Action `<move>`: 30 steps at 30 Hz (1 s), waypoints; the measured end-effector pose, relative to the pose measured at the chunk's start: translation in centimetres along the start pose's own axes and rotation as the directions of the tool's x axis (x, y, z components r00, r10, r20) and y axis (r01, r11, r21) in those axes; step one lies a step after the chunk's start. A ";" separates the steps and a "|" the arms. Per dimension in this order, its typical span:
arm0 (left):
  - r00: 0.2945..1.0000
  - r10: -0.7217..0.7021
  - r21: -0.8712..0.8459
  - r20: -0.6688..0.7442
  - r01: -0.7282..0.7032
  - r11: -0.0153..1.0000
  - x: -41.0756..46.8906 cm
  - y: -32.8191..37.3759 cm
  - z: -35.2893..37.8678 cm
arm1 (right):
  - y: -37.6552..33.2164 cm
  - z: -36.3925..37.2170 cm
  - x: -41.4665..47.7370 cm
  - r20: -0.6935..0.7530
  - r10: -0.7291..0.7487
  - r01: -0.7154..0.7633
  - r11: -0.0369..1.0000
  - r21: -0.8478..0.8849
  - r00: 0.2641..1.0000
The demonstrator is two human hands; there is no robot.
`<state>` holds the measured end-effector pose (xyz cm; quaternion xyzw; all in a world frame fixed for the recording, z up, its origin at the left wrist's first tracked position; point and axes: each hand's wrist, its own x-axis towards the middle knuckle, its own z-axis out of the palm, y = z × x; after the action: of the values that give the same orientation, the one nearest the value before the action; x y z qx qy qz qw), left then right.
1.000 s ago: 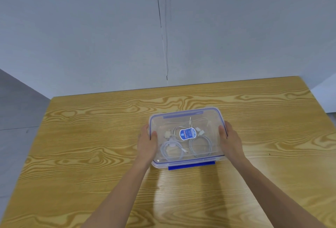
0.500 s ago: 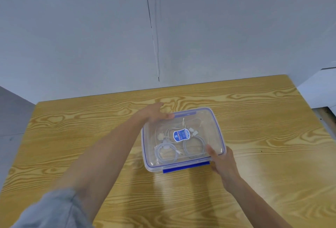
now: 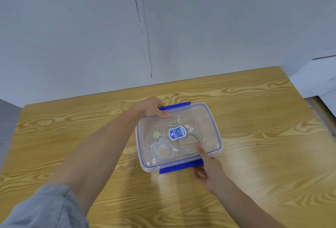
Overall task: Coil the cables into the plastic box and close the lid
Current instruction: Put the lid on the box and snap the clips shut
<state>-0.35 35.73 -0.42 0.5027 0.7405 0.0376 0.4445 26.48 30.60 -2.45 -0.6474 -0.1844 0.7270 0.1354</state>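
The plastic box sits at the centre of the frame on the wooden table, its clear lid in place and the white cables coiled inside. The left hand grips the plastic box at its upper-left corner, thumb on the lid, fingers curled over the rim beside the far latch; the right hand pinches the right end of the near latch, thumb pressed on the lid; whether either latch is snapped down is hard to tell; a grey sleeve fills the lower left.
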 end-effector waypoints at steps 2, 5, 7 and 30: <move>0.998 0.058 0.010 -0.024 -0.057 0.998 -0.2 0.0 0.3 | 0.4 0.6 -0.5 0.027 0.052 -0.053 0.998 0.040 0.998; 0.991 0.132 0.024 -0.037 -0.132 0.991 -0.6 0.0 1.0 | 1.2 1.8 -1.2 0.103 0.148 -0.160 0.980 0.116 0.984; 0.986 0.157 0.046 -0.061 -0.155 0.987 -0.6 0.1 1.3 | 1.5 2.4 -1.2 0.111 0.161 -0.176 0.974 0.143 0.981; 0.934 0.079 0.196 -0.350 -0.010 0.981 -2.4 1.7 4.3 | -0.5 2.3 -2.9 0.176 0.223 -0.231 0.973 0.024 0.959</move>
<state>4.05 33.01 -0.63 0.5446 0.7972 0.0667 0.2518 24.52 29.61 0.55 -0.5958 -0.1037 0.7949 0.0491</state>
